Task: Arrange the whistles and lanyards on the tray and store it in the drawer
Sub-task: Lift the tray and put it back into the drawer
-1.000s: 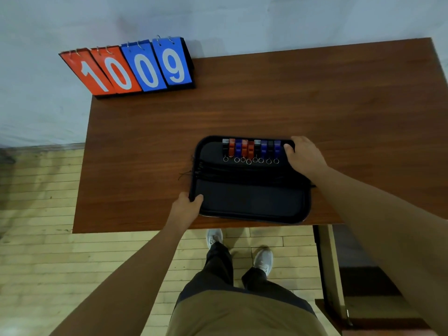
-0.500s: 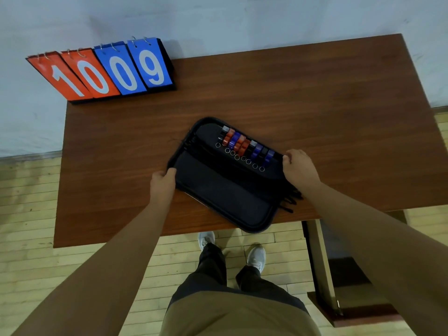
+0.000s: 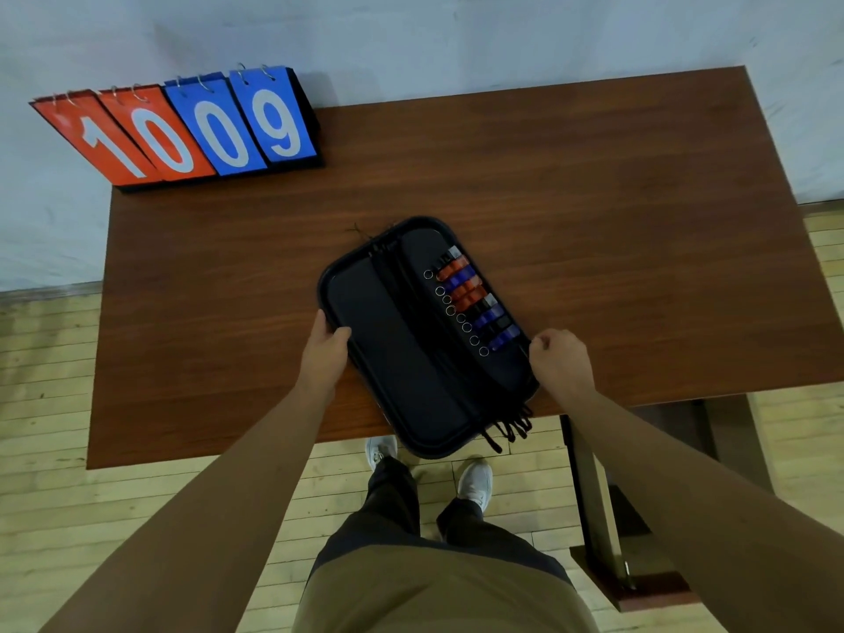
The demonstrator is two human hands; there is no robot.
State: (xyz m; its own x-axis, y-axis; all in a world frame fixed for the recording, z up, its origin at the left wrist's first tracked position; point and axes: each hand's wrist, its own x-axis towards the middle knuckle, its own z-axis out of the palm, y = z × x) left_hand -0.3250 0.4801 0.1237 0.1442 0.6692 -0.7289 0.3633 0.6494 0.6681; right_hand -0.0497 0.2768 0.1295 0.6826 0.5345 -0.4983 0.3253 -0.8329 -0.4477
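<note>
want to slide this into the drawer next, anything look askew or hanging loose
The tray sits askew on the table, its near corner jutting past the front edge. The lanyard ends spill over the rim at that corner. The whistles lie in a tidy row.

The fingers of the left hand [image 3: 326, 354] are hidden under the tray [image 3: 379, 344] rim; those of the right hand [image 3: 561, 364] are curled out of sight. The black lanyards [image 3: 434, 331] are hardly distinguished from the dark tray, and both forearms [image 3: 219, 495] are cut off by the lower frame edge.
</note>
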